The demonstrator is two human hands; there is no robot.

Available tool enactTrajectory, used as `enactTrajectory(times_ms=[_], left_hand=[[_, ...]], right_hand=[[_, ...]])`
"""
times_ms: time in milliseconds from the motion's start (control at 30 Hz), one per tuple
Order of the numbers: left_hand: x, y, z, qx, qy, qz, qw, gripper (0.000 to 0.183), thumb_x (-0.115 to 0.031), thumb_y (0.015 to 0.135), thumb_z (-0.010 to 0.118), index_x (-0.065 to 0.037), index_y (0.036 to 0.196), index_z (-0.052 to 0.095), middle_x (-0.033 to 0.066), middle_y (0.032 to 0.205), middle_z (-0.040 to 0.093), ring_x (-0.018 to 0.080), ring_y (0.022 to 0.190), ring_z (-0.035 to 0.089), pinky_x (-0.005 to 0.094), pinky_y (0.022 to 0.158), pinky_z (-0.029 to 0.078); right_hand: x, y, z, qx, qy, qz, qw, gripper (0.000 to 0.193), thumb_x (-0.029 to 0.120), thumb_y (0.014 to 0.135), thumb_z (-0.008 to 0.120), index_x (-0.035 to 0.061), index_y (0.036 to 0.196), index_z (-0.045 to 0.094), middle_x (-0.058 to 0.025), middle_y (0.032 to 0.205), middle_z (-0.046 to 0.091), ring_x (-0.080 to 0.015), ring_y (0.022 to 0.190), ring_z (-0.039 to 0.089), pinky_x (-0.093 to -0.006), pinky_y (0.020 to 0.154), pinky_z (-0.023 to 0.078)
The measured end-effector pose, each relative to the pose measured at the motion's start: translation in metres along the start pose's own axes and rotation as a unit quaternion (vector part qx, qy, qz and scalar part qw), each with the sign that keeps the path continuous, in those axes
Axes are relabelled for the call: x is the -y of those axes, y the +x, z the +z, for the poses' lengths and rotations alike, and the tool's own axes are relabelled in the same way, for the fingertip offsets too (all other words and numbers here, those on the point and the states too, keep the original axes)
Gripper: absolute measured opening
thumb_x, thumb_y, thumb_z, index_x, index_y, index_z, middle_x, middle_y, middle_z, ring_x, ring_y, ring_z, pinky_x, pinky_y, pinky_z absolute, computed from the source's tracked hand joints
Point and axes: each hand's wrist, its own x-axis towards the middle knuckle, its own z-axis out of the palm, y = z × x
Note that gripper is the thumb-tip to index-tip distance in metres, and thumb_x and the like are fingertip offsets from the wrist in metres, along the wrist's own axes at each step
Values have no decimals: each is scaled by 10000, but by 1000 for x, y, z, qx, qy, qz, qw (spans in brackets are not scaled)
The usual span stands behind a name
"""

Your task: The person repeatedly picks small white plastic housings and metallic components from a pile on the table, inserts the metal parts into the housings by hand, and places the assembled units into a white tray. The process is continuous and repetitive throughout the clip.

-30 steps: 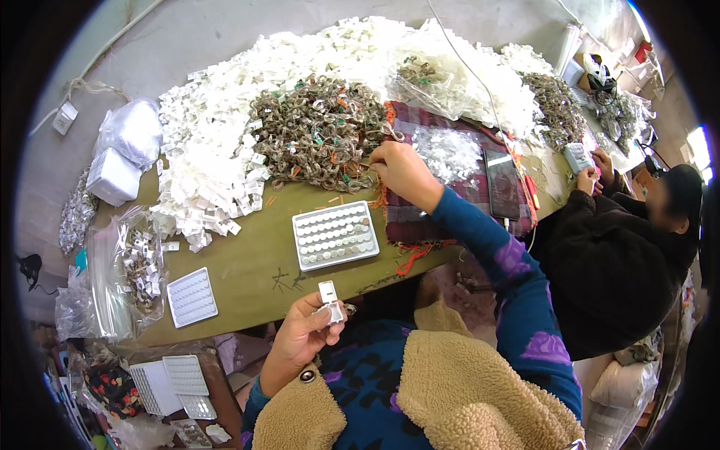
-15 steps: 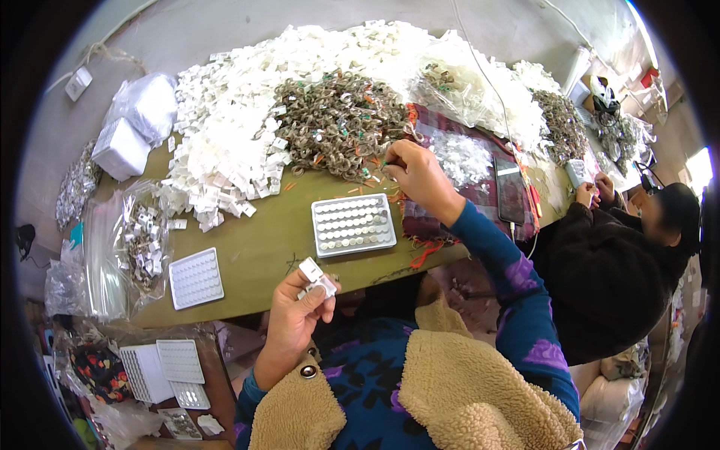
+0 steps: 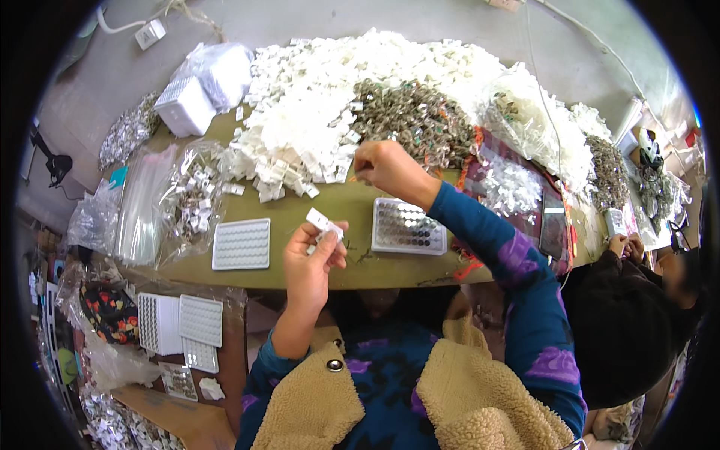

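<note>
Nearest, the left hand [image 3: 316,251] pinches a small white box [image 3: 319,220] between thumb and fingers, over the table [image 3: 341,202]. The box looks light and stiff, maybe a bit slippery, and thin parts could snap, so its sides seem best to hold. Past it is a white tray [image 3: 405,249] of round bits. Farther out, the right hand [image 3: 390,166] has bent fingers; I cannot tell if they pinch anything. Behind lies a brownish heap [image 3: 409,112].
</note>
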Motion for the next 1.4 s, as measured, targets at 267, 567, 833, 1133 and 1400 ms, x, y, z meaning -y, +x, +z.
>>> enactTrajectory(times_ms=[267, 567, 833, 1133, 1400], left_hand=[[0, 26, -11, -56, 24, 36, 998, 147, -72, 940, 655, 3, 1048, 588, 154, 1152, 691, 97, 718, 634, 221, 565, 535], [-3, 45, -6, -8, 30, 9, 999, 213, -104, 960, 639, 13, 1132, 593, 123, 1083, 680, 168, 840, 700, 268, 650, 589], [0, 28, -10, 47, 97, 70, 992, 175, -75, 933, 677, 20, 1059, 601, 79, 914, 660, 185, 872, 704, 304, 741, 602], [-1, 11, -10, 125, 428, 314, 838, 219, 6, 813, 744, -17, 997, 628, 112, 928, 671, 215, 792, 658, 328, 696, 523], [-2, 6, -15, 127, 457, 276, 836, 253, 14, 803, 752, -20, 1020, 627, 109, 946, 685, 206, 820, 682, 337, 691, 540]], right_hand=[[-3, 13, 9, -134, 8, -60, 989, 119, -34, 721, 759, -11, 809, 682, -107, 768, 654, -219, 690, 653, -308, 617, 521], [37, -1, 11, 14, 123, -74, 990, 127, -47, 722, 742, -16, 824, 671, -104, 793, 670, -214, 705, 670, -312, 637, 530], [47, -37, 13, -38, 243, 55, 968, 176, -22, 862, 692, -27, 1037, 677, -52, 918, 685, -110, 820, 656, -251, 720, 538], [68, -86, 50, -89, 401, 234, 881, 201, 146, 925, 713, -16, 1040, 682, -1, 867, 665, -50, 773, 586, -217, 673, 484], [66, -78, 65, -93, 428, 173, 882, 118, 95, 970, 636, 6, 1033, 591, -17, 958, 652, -68, 861, 591, -225, 753, 491]])
